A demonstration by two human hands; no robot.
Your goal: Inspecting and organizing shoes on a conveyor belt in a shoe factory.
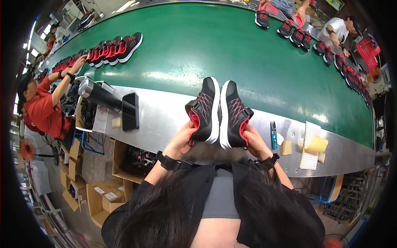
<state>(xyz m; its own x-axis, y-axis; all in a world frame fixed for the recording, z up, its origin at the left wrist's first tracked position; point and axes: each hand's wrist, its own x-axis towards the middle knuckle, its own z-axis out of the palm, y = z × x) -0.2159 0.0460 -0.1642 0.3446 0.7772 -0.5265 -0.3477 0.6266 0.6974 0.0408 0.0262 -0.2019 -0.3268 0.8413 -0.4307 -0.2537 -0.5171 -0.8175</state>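
Two black sneakers with red lining and white soles are held up side by side, toes pointing away and soles facing each other. My left hand [182,138] is closed on the heel end of the left sneaker [203,109]. The right sneaker [235,115] has its heel gripped by my right hand [255,142]. Some fingers of both hands are hidden behind the shoes. The pair is over the metal ledge [159,109], beside the green conveyor belt [182,45].
Left on the ledge are a phone [130,111] and a dark bottle [101,96]. Blue-handled snips [273,135], a yellow sponge [286,147] and a perforated white board [308,159] lie right. Sneakers [118,49] line the belt. A co-worker in red [43,105] reaches in; cardboard boxes [105,198] stand below.
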